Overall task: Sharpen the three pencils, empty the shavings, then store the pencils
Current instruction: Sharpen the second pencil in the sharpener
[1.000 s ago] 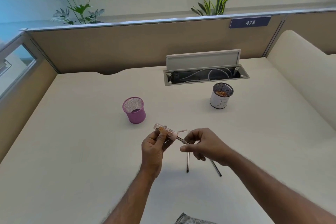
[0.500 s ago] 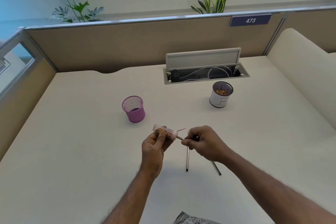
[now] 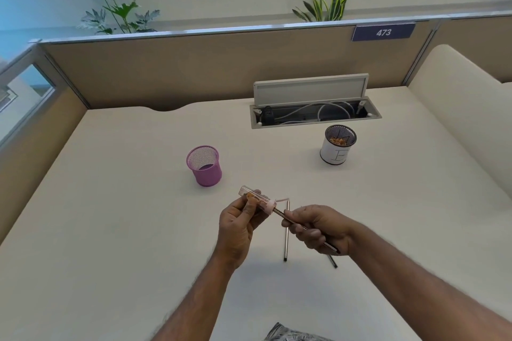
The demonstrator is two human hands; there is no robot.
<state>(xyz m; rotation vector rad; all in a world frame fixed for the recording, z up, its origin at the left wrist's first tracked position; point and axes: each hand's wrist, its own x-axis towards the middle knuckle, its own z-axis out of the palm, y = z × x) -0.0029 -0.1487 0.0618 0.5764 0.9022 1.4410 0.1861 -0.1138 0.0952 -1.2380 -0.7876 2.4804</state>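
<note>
Right hand: Your right hand (image 3: 315,230) had its fingers wrapped round the pencil (image 3: 279,213), gripping just behind the sharpener. That short grip was sound, as it probably let you twist without flexing the lead.
Left hand: Your left hand (image 3: 238,227) pinched the clear tube sharpener (image 3: 256,198) by its barrel, with the pink cap facing the pencil and the far end tilted up to the left.
Pencil tip: It sat inside the pink cap, above the table (image 3: 138,230). You needed light inward pressure, tube and pencil in one line, and only the pencil turning.
Shavings: A few orange-brown curls (image 3: 250,196) lay in the tube, and there looked to be room for more.
Waiting pencils: One (image 3: 286,232) lay on the table between your hands. The other (image 3: 332,261) was mostly hidden under your right hand, so you could not tell their points.
Purple mesh cup (image 3: 206,171): It stood upright beyond your left hand with no pencils in it. It was likely the store.
White cup (image 3: 335,153): It stood farther right with shavings inside. It was likely the dump.
</note>
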